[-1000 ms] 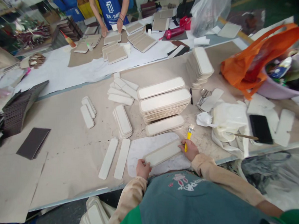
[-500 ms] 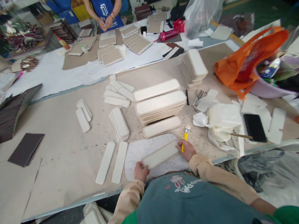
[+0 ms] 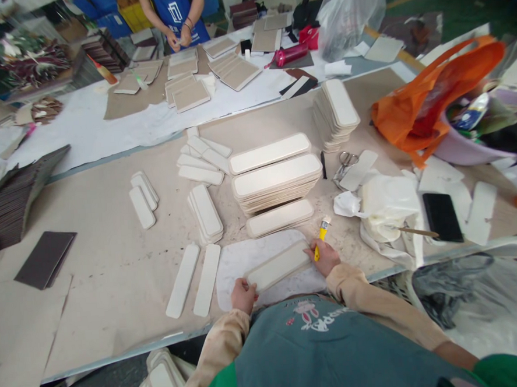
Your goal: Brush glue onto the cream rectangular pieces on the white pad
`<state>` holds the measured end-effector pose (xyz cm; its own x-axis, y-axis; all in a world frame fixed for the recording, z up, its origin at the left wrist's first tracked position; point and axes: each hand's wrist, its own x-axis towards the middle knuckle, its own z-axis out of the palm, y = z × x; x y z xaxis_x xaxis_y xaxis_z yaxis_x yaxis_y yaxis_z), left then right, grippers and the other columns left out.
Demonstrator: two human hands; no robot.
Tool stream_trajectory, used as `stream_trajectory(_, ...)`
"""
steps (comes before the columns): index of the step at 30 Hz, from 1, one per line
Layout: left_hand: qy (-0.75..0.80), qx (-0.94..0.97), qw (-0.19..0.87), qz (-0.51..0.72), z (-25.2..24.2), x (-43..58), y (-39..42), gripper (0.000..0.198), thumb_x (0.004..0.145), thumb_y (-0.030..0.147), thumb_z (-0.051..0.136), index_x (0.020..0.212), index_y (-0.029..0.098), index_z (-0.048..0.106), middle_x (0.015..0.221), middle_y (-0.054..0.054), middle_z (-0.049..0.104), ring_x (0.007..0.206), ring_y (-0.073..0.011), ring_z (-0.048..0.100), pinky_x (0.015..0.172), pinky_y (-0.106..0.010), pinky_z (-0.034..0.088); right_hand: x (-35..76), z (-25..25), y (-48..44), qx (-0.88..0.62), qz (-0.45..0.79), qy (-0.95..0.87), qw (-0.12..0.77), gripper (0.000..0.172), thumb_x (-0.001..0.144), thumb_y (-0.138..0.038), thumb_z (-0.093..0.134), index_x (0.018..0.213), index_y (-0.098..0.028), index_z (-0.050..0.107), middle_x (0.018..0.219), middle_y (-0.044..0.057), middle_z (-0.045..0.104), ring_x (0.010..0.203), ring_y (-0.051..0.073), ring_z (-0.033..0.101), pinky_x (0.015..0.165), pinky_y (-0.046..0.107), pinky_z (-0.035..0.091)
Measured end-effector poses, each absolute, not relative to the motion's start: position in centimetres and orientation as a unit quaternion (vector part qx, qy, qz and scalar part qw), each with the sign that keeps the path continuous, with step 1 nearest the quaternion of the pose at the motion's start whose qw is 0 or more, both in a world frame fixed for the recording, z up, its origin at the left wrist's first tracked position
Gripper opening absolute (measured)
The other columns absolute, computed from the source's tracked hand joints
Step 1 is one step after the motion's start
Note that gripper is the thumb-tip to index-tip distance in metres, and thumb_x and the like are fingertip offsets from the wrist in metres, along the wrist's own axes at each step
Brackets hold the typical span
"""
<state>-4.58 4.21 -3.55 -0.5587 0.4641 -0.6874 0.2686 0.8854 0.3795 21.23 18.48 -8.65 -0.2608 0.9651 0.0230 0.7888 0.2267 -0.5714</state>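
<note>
Head view: left hand (image 3: pixel 244 296) pinches one end of the strip (image 3: pixel 278 266); right hand (image 3: pixel 326 257) grips the brush (image 3: pixel 323 231), best tilted clear.

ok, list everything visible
mat: 1, marbled, near edge
strip: 1, pale, on mat
brush: 1, yellow, right hand
loose strips: 2, cream, mat's left
stacks: several, cream, centre
scissors: 1, silver, right
phone: 1, black, right
bag: 1, orange, far right
basin: 1, lilac, by bag
boards: many, tan, far side
sheets: many, dark, left
clutter: uncounted, mixed, far side
person: 1, blue apron, far side
left hand: 1, tan sleeve, strip's left
right hand: 1, tan sleeve, strip's right
</note>
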Motion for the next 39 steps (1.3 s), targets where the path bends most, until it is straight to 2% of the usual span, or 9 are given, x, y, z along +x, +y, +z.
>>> stream_trajectory(6, 0.872, 0.206, 0.426, 0.122, -3.9, -4.6, 4.2, 0.013, 0.078, 0.028, 0.056, 0.078, 0.020, 0.045, 0.059, 0.004, 0.059, 0.050, -0.0109, 0.061, 0.050, -0.020, 0.043, 21.2, -8.4, 18.7, -0.570, 0.213, -0.771, 0.188, 0.026, 0.084, -0.044, 0.043, 0.074, -0.021, 0.049, 0.064, 0.004, 0.055, 0.061, 0.018, 0.053, 0.062, 0.031, 0.040)
stream_trajectory(11, 0.873, 0.222, 0.418, 0.117, -4.3, -4.7, 3.7, 0.015, 0.078, 0.031, 0.055, 0.074, 0.020, 0.046, 0.055, 0.005, 0.055, 0.046, -0.0103, 0.056, 0.049, -0.021, 0.039, 21.4, -8.2, 18.8, -0.546, 0.216, -0.786, 0.192, 0.022, 0.083, -0.041, 0.046, 0.075, -0.021, 0.049, 0.063, 0.004, 0.057, 0.061, 0.019, 0.054, 0.065, 0.032, 0.041)
stream_trajectory(15, 0.879, 0.245, 0.396, 0.103, -4.2, -4.9, 3.5, 0.018, 0.077, 0.033, 0.057, 0.070, 0.019, 0.048, 0.054, 0.004, 0.053, 0.052, -0.0120, 0.055, 0.054, -0.023, 0.037, 21.9, -8.1, 18.6, -0.535, 0.215, -0.794, 0.194, 0.022, 0.082, -0.042, 0.049, 0.075, -0.021, 0.048, 0.066, 0.003, 0.058, 0.066, 0.019, 0.056, 0.071, 0.033, 0.042)
stream_trajectory(19, 0.879, 0.259, 0.389, 0.090, -4.2, -5.1, 3.6, 0.017, 0.076, 0.033, 0.058, 0.069, 0.019, 0.050, 0.055, 0.003, 0.054, 0.055, -0.0127, 0.055, 0.055, -0.023, 0.035, 22.1, -8.2, 18.5, -0.529, 0.216, -0.801, 0.180, 0.022, 0.080, -0.042, 0.051, 0.077, -0.021, 0.048, 0.069, 0.004, 0.059, 0.067, 0.019, 0.055, 0.071, 0.033, 0.041)
stream_trajectory(31, 0.884, 0.290, 0.359, 0.075, -3.3, -4.7, 3.9, 0.019, 0.073, 0.034, 0.059, 0.066, 0.020, 0.049, 0.060, 0.002, 0.054, 0.060, -0.0145, 0.053, 0.057, -0.024, 0.034, 21.3, -7.2, 18.6, -0.537, 0.202, -0.800, 0.174, 0.009, 0.077, -0.031, 0.054, 0.075, -0.023, 0.050, 0.068, 0.004, 0.058, 0.071, 0.021, 0.054, 0.075, 0.035, 0.040)
stream_trajectory(35, 0.885, 0.315, 0.322, 0.115, -2.4, -4.3, 3.7, 0.015, 0.072, 0.032, 0.057, 0.068, 0.021, 0.049, 0.066, 0.002, 0.056, 0.063, -0.0141, 0.054, 0.062, -0.024, 0.037, 21.8, -6.6, 18.0, -0.541, 0.219, -0.788, 0.197, 0.011, 0.078, -0.032, 0.053, 0.074, -0.023, 0.050, 0.068, 0.004, 0.058, 0.068, 0.020, 0.055, 0.068, 0.032, 0.041)
stream_trajectory(39, 0.877, 0.308, 0.326, 0.174, -1.4, -4.2, 3.7, 0.015, 0.070, 0.034, 0.054, 0.065, 0.022, 0.047, 0.059, 0.003, 0.051, 0.059, -0.0136, 0.051, 0.061, -0.024, 0.036, 22.1, -5.4, 17.4, -0.560, 0.298, -0.742, 0.217, 0.017, 0.080, -0.039, 0.051, 0.075, -0.023, 0.047, 0.065, 0.000, 0.056, 0.057, 0.016, 0.054, 0.054, 0.027, 0.040)
